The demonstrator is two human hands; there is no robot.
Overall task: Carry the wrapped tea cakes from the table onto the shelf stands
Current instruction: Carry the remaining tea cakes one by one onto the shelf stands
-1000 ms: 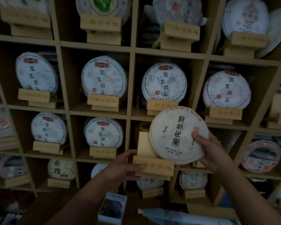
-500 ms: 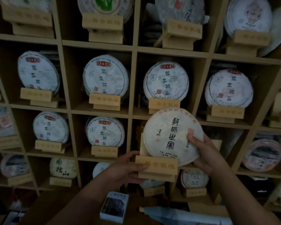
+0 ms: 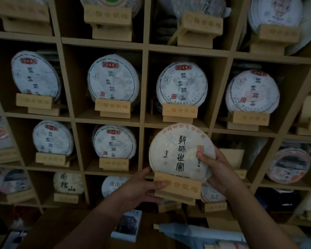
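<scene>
A round, flat tea cake (image 3: 180, 153) is shown wrapped in thin white paper, slightly creased, with a column of large black brush characters down the middle, an arc of small red characters along the top rim and small red seal marks at the sides; its lower edge is seated behind the front lip of a pale wooden stand (image 3: 178, 187), a blocky stepped piece with characters pressed into its front face. The cake and stand are held up in front of the shelf (image 3: 145, 83), level with the opening of the third cubby from the left in the lower full row; whether the stand touches the shelf board cannot be told.

The right hand (image 3: 217, 169) is seen at the cake's right edge, its grip closed on it with the thumb pressed on the paper face and the fingers wrapped behind; the left hand (image 3: 142, 186) is seen at the stand's left end, its grip closed on it with the thumb laid across the front face and the fingers curled below.

The shelf is built of plain tan boards forming square cubbies; in most of them a similar paper-wrapped disc (image 3: 113, 79) is propped upright on a matching wooden stand, many printed with a dotted ring and a red label. Below the arms a small printed box (image 3: 127, 225) and a pale blue wrapped bundle (image 3: 196, 234) lie on the dim desk (image 3: 65, 229).
</scene>
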